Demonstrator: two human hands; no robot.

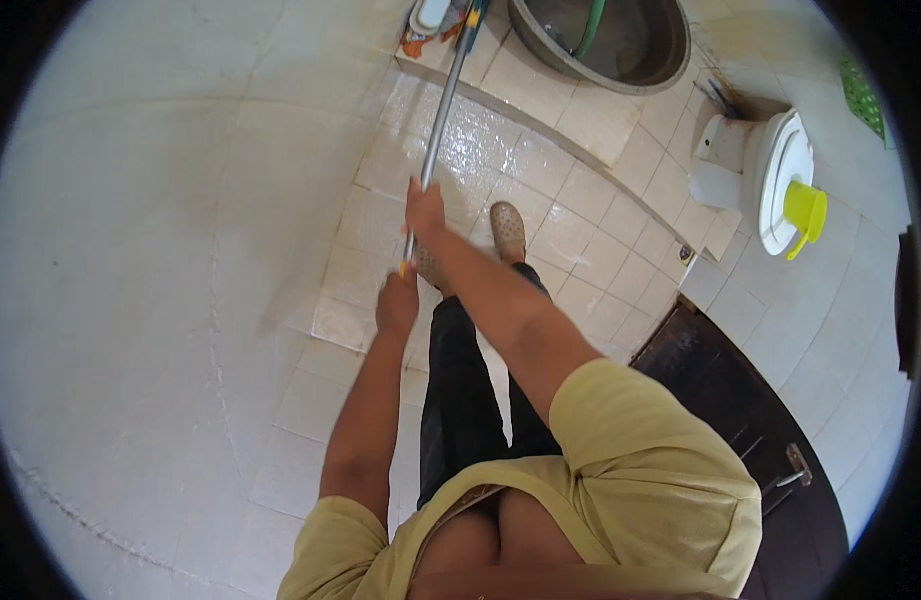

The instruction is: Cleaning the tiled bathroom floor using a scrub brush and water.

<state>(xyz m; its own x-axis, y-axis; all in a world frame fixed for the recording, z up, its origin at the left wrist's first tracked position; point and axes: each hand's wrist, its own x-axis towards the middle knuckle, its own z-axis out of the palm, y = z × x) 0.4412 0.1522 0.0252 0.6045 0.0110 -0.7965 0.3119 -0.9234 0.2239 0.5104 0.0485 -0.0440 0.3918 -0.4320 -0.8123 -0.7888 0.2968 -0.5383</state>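
Note:
Both my hands grip a long metal pole (443,112), part of a floor brush or broom. My left hand (398,300) closes around the yellow-tipped lower end, near my body. Farther up the shaft, my right hand (426,211) is wrapped around the metal. The brush head (471,26), dark with yellow parts, is at the top of the view over the raised tiled ledge (535,90); the frame partly cuts it off. Wet, shiny floor tiles (468,142) lie below the ledge. My feet, in beige perforated clogs (508,229), stand on the tiles.
A large round basin (618,82) with water and a green hose (591,30) rests on the ledge. To the right is a white toilet (779,165) with a yellow-green dipper (805,210) on its lid. A dark door (700,360) stands at right; a pale wall (145,225) rises at left.

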